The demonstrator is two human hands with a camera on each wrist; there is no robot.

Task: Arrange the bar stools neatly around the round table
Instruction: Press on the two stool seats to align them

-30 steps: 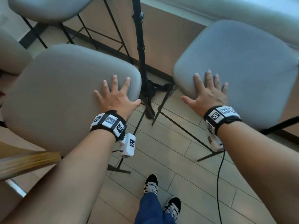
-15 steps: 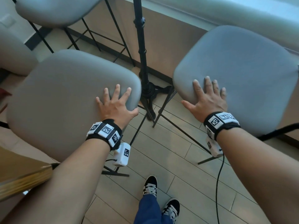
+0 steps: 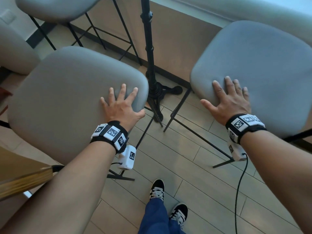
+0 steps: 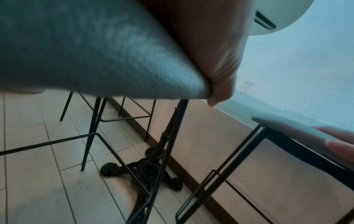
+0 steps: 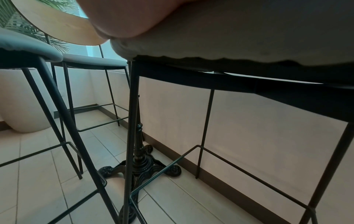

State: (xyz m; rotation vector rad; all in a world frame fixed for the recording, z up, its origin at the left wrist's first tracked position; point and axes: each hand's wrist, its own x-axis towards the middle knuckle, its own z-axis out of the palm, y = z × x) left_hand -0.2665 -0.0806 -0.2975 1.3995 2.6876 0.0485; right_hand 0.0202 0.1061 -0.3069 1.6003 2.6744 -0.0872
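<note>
Two grey padded bar stools on thin black legs stand either side of the round table's black pedestal (image 3: 150, 48). My left hand (image 3: 121, 105) lies flat with spread fingers on the near right corner of the left stool (image 3: 67, 102), and its thumb (image 4: 220, 91) hooks the seat's edge. My right hand (image 3: 228, 98) presses flat on the near left corner of the right stool (image 3: 263, 65), thumb stretched out along the rim. A third grey stool (image 3: 55, 7) stands beyond the left one. The round tabletop (image 5: 57, 25) shows from below in the wrist views.
The pedestal's ornate cast-iron foot (image 3: 158, 93) spreads on the tiled floor between the stool legs, close to a low wall (image 3: 177, 48). A wooden edge (image 3: 22, 181) juts in at the lower left. A pale planter (image 5: 25, 106) stands far left. My shoes (image 3: 158, 190) are behind.
The right stool and my right hand have shifted a little to the right, away from the pedestal. The left stool and left hand have barely moved.
</note>
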